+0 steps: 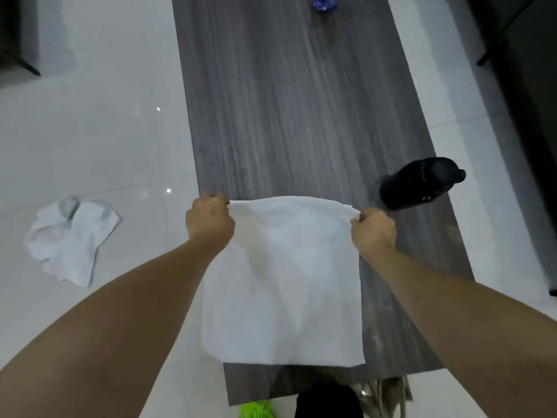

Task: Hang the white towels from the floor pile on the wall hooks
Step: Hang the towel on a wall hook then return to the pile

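**A:** What did the hands have hold of?

**B:** The left hand point(210, 220) was curled tight on one top corner of a white towel point(283, 285), and the right hand point(373, 229) pinched the other corner. Both arms were stretched forward at about the same height, so neither hand was nearer.

**A:** And the towel lay which way from them?

**B:** Its top edge ran side to side between the fists, pulled fairly taut, and the rest hung straight down toward the person, spread flat over a grey wood-grain strip point(295, 101) (a table or a floor panel, I couldn't tell which).

**A:** Any hooks in sight?

**B:** None. The camera looked down, so I'd judge the wall was somewhere outside the view, and the stretched top edge was what would have to meet a hook.

**A:** More towels?

**B:** One crumpled towel point(72, 239) lay on the pale floor tiles point(90, 131), well off to the left.
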Demonstrator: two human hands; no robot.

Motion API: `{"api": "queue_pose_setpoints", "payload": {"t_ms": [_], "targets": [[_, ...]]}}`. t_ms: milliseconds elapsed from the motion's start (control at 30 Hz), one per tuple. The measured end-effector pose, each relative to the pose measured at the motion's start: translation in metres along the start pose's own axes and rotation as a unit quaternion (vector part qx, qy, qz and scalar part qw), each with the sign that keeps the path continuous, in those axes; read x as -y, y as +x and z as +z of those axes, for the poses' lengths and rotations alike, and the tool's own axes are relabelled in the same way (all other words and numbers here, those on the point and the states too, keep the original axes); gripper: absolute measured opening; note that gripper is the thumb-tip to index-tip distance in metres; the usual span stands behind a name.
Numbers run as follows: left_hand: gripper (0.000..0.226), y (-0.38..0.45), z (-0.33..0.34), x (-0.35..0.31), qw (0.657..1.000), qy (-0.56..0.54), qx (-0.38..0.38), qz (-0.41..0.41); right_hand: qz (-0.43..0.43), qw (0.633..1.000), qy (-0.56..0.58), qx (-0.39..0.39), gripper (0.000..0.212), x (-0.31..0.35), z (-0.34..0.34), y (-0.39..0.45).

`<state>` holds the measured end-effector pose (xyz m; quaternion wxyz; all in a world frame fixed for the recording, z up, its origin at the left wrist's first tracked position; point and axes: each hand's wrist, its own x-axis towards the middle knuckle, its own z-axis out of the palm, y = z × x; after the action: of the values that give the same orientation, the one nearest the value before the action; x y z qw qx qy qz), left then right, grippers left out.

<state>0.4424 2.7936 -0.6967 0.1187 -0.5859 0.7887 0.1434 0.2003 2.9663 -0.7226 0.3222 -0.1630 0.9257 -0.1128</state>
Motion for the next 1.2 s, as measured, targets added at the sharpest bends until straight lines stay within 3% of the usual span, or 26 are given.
{"api": "queue_pose_setpoints", "payload": {"t_ms": [367,500,600,900,1100,1200], "targets": [[0.031,0.039,0.053,0.004,1.000,0.005,-0.013,-0.019,0.010,0.999,-0.012,-0.041,0.030,0.003,0.044,0.031],[0.050,0.016,0.062,0.008,0.999,-0.023,-0.039,-0.012,0.034,0.994,0.052,-0.092,0.033,0.001,0.051,0.015],[0.059,-0.014,0.066,0.013,0.999,-0.030,-0.001,-0.017,0.015,0.992,0.053,-0.111,0.030,-0.001,0.054,-0.010],[0.045,-0.122,0.096,0.025,0.989,-0.115,0.088,-0.014,-0.088,0.995,-0.040,0.007,0.011,-0.045,0.102,-0.113],[0.043,-0.188,0.129,0.044,0.988,-0.117,0.101,0.014,-0.229,0.968,-0.080,0.068,0.027,-0.090,0.145,-0.187],[0.040,-0.215,0.145,0.059,0.987,-0.115,0.106,0.030,-0.335,0.927,-0.140,0.097,0.042,-0.115,0.166,-0.209]]}}
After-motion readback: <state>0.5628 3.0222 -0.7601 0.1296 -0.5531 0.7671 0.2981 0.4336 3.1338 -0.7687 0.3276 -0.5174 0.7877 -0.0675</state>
